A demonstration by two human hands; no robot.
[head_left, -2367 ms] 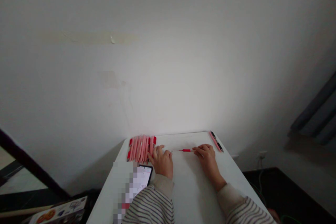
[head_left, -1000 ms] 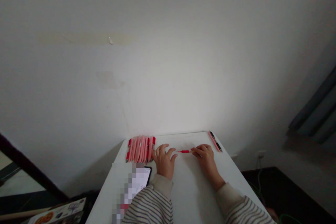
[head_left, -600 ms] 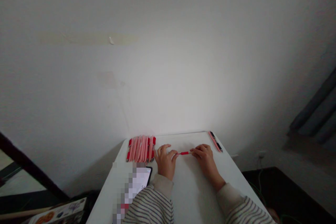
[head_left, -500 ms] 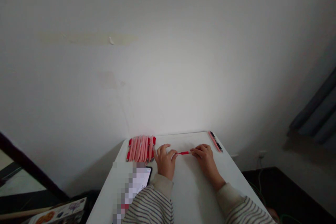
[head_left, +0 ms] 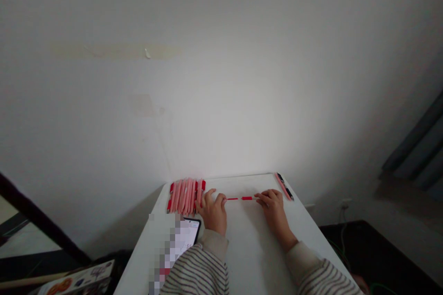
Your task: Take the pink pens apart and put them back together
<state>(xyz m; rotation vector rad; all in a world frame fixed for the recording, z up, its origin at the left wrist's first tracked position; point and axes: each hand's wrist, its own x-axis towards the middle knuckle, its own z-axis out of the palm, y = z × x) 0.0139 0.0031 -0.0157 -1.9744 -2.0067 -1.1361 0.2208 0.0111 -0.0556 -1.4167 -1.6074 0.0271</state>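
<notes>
We see the left hand (head_left: 212,212) and the right hand (head_left: 275,209) low over the table (head_left: 256,253), with a thin red rod (head_left: 246,198) stretched level between them, just above the white top. Each hand seems to pinch one end between thumb and forefinger, the other fingers loosely curled; at this size we cannot tell how firm either pinch is, or whether the rod is one piece or two. We judge the main risk to be a slip. The rod is slim and held only at its tips, so an uneven pull or a twist could free one end, and it could bend or roll away. The left hand also sits just beside the row of pens (head_left: 185,195) and above the phone (head_left: 190,234), so a sideways jerk could knock the row askew. The lone pen (head_left: 284,186) lies near the far right edge, where a nudge could send it off.
</notes>
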